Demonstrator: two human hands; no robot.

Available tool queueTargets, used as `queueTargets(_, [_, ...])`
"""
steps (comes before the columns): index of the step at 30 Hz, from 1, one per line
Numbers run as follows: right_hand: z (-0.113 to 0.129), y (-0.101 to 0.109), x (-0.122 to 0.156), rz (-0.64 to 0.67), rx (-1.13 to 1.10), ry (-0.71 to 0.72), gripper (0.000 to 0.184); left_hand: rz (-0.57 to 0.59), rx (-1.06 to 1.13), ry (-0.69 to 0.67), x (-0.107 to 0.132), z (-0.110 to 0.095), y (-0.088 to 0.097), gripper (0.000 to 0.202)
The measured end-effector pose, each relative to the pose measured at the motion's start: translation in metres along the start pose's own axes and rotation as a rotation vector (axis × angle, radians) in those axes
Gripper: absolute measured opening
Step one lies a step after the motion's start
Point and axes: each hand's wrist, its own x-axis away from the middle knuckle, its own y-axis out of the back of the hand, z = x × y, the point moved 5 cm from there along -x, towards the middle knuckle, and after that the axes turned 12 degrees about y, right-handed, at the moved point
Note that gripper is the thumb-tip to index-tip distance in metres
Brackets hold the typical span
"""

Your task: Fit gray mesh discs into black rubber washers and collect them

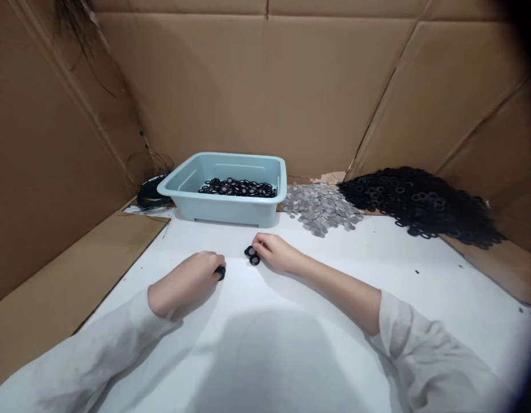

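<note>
A white table (325, 310) is carrying a pale-blue basin (231, 212) near its back edge.
Inside the basin, a batch of ringed discs (237, 188) is lying; to its right, a heap of plain black rings (412, 198) is spreading out, with a pile of silver discs (321, 209) lying between. The left hand (191, 278) is curling its fingers around a black piece (221, 273); near it, the right hand (277, 251) is pinching at a small cluster of black-rimmed discs (254, 260) resting between the hands.

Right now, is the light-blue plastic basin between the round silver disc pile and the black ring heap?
No, the silver disc pile lies between the basin and the black ring heap.
</note>
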Motion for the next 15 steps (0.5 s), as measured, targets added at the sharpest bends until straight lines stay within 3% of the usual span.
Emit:
queueTargets(2, [-0.003, 0.002, 0.0, 0.074, -0.007, -0.019, 0.02, -0.036, -0.024, -0.01, 0.001, 0.0, 0.001, 0.015])
queueTargets(5, [-0.002, 0.002, 0.002, 0.172, -0.001, -0.005, 0.019, 0.03, 0.114, -0.006, -0.006, 0.002, 0.003, 0.009])
queueTargets(10, [0.011, 0.002, 0.005, 0.131, 0.211, 0.038, 0.015, 0.146, 0.478, -0.04, -0.033, -0.01, -0.002, 0.024])
queueTargets(12, [0.014, 0.001, 0.006, 0.116, 0.255, 0.012, 0.012, 0.133, 0.465, -0.077, -0.043, -0.019, -0.005, 0.034])
queueTargets(15, [0.016, -0.001, 0.008, 0.113, 0.271, -0.02, 0.014, 0.11, 0.309, -0.203, -0.047, -0.034, -0.011, 0.03])
